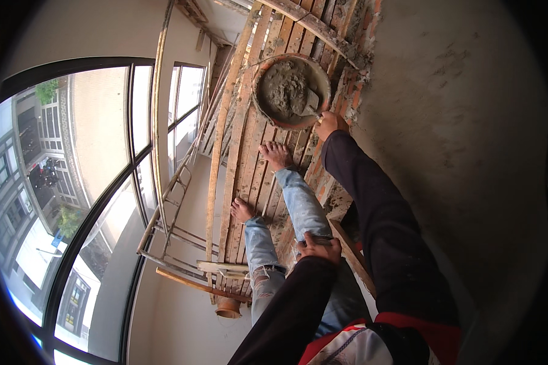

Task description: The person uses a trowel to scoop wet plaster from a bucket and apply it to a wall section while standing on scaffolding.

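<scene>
A round bucket (263, 109) of wet grey mortar (284, 87) stands on the plank platform ahead of me. My right hand (332, 125) is closed round the handle of a trowel (311, 102) at the bucket's near right rim. The trowel's blade lies in the mortar, its surface smeared grey. My left hand (319, 249) is closed in front of my leg, by the knee. Its fingers curl round a dark, narrow thing (324, 240) whose kind I cannot make out.
My bare feet rest on the mortar-spattered planks (245, 173). A grey plastered wall (450, 152) rises on the right, with bare brick (347, 91) along its edge. Scaffold poles (161, 109) and tall windows (97, 201) are on the left. An orange bucket (228, 308) sits below the platform.
</scene>
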The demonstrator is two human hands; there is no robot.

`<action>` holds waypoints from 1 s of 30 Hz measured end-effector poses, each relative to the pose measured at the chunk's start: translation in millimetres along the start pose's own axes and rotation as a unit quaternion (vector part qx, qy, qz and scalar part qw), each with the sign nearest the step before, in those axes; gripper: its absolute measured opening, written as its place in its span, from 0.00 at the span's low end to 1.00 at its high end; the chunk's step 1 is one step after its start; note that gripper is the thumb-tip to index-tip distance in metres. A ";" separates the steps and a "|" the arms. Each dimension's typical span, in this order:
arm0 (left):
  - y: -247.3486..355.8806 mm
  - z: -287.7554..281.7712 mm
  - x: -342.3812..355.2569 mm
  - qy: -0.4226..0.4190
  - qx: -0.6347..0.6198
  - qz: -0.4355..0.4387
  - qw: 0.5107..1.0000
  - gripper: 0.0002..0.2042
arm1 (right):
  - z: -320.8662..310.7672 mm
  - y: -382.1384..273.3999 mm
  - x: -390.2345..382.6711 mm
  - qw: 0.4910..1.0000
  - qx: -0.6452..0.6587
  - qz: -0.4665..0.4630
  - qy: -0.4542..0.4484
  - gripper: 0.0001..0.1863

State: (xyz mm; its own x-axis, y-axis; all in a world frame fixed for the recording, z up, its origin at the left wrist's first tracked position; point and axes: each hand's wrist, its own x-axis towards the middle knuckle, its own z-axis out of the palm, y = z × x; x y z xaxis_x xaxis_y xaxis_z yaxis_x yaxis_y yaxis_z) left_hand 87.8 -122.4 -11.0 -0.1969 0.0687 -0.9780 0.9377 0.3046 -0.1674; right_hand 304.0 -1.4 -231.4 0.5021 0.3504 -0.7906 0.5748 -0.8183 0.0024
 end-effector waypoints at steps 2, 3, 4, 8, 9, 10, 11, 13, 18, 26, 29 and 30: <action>-2.6 0.5 0.6 0.003 -0.017 0.009 1.000 0.45 | 23.4 20.8 -8.9 0.998 0.057 -0.007 -0.007 0.20; -3.4 1.8 1.1 0.000 -0.012 0.010 1.000 0.45 | 35.5 31.7 -18.9 0.991 0.132 -0.005 0.033 0.23; -4.7 3.1 1.2 0.002 -0.003 0.005 1.000 0.45 | 43.0 41.5 -24.8 0.979 0.195 0.023 0.047 0.25; -7.0 10.6 1.8 0.033 -0.003 0.030 0.999 0.44 | 49.9 58.2 -31.9 0.987 0.136 0.006 0.089 0.25; -8.2 11.8 1.2 0.037 0.003 0.028 0.999 0.44 | 45.1 56.8 -30.8 0.989 0.124 0.017 0.074 0.24; -9.2 12.8 0.6 0.033 0.022 0.011 0.999 0.44 | 39.7 53.4 -31.3 0.991 0.112 0.054 0.049 0.24; -9.7 13.3 -0.2 0.038 0.014 0.032 0.999 0.44 | 31.1 49.0 -32.4 0.988 0.137 0.057 0.031 0.28; -9.7 12.9 -0.6 0.043 0.047 0.015 0.998 0.43 | 9.8 37.0 -44.0 0.983 0.171 0.073 -0.005 0.32; -9.3 10.2 -2.4 0.062 0.036 0.040 0.997 0.42 | -65.2 -8.3 -128.9 0.956 0.115 -0.129 0.237 0.16; -14.6 11.6 -1.0 0.062 0.046 0.039 0.996 0.43 | -176.8 -8.6 -171.6 0.722 0.575 -0.285 -0.261 0.11; -17.0 10.9 3.3 0.063 0.037 0.034 0.997 0.44 | -197.1 39.7 -129.0 0.797 0.585 -0.103 -0.114 0.10; -18.3 11.8 4.2 0.048 0.034 0.026 0.998 0.44 | -199.7 56.1 -120.7 0.851 0.523 0.005 0.046 0.10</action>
State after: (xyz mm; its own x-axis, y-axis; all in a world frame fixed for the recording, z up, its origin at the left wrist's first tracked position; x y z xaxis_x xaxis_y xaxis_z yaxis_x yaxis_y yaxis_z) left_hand 73.2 -138.9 -13.5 -0.1708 0.1748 -0.9697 0.9641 0.2326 -0.1279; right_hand 404.7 1.4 -13.5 0.5792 0.3356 -0.7429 -0.2957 -0.7627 -0.5751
